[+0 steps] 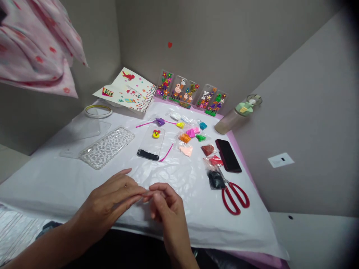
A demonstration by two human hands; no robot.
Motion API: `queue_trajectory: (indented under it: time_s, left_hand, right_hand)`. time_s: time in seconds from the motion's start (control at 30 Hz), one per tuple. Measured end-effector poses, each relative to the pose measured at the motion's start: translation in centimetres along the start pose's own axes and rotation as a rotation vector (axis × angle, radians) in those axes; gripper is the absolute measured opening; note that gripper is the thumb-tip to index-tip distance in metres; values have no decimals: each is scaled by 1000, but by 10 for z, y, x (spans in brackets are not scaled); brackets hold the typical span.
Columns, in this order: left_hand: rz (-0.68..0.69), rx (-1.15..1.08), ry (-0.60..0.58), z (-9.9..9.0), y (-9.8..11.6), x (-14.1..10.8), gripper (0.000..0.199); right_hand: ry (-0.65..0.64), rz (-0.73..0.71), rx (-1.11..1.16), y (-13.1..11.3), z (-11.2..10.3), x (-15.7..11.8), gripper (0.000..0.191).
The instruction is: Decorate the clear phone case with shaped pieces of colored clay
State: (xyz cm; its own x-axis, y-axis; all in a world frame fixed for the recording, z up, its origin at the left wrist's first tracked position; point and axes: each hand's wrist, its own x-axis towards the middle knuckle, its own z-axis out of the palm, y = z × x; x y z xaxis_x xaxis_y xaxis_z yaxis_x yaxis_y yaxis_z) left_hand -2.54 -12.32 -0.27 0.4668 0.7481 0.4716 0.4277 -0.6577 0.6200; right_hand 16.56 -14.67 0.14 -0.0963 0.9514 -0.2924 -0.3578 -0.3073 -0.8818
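Observation:
My left hand [112, 200] and my right hand [168, 205] meet above the front of the white-covered table [123, 220]. Their fingertips touch, and whatever may be between them is too small to make out. Fingers of both hands are closed together. Beyond them lies a clear phone case [151, 144] with a black band at its near end and a yellow face with a red bow. A pink tool [166, 152] rests beside the case. Purple clay [160, 121] sits behind it, by another pink tool [145, 124].
Bags of coloured clay [190, 133] lie right of the case. Red-handled scissors [235, 198], black clay [215, 180] and a phone [228, 155] are at right. A bottle [234, 116] and decorated cases [192, 92] stand behind; a textured case [108, 147] lies left.

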Motion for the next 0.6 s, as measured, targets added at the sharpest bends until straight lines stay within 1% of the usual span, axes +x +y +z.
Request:
queue_trajectory:
  time_s: [0.1,0.17,0.23,0.3,0.37,0.43,0.5,0.6]
  left_hand:
    - [13,28,-3,1,3,0,22]
    - [1,47,28,4,2,-4,18]
    - [-57,68,67,8,-2,-10,18]
    - [-140,68,86,10,-6,-15,24]
    - [-211,30,72,11,-9,-18,25]
    - [-244,-29,51,9,-9,-17,20]
    - [-247,-81,37,6,-7,-14,16]
    - [-202,-107,39,3,-2,-7,12]
  right_hand:
    - [20,25,-44,-2,2,0,37]
    - [28,38,-87,-4,4,-1,31]
    - [27,40,-119,-6,6,-2,25]
    - [29,36,-130,-7,7,-3,23]
    - [34,33,-131,-8,7,-3,23]
    - [39,36,-129,-8,7,-3,22]
    - [46,41,-128,-8,7,-3,20]
    - [52,42,-124,-8,9,-3,19]
